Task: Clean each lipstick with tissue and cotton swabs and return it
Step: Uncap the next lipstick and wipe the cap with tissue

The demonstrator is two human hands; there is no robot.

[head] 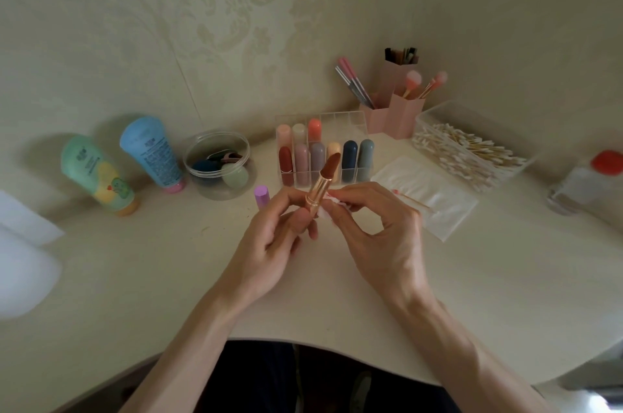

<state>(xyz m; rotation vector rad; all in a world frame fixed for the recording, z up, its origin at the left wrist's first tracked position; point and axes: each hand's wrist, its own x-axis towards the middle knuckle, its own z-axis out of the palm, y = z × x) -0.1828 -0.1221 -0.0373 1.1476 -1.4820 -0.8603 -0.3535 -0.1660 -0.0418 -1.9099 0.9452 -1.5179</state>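
Note:
My left hand point(273, 240) holds an open lipstick point(323, 180) upright by its base; the tube is rose-gold and the brown-red bullet is extended. My right hand point(374, 230) pinches a small piece of white tissue point(332, 202) against the tube's right side. The lilac cap point(262, 197) stands on the table to the left of my fingers. Behind the hands, a clear organiser point(357, 119) holds several capped lipsticks in two rows. A used cotton swab point(413, 198) lies on a white tissue sheet point(438, 200) at the right.
A clear box of cotton swabs point(468, 149) stands at the back right, with pink brush holders point(401, 112) behind it. A round clear tub of sponges point(217, 165) and two lotion tubes point(97, 173) stand at the left. A red-capped bottle point(588, 181) is at the far right.

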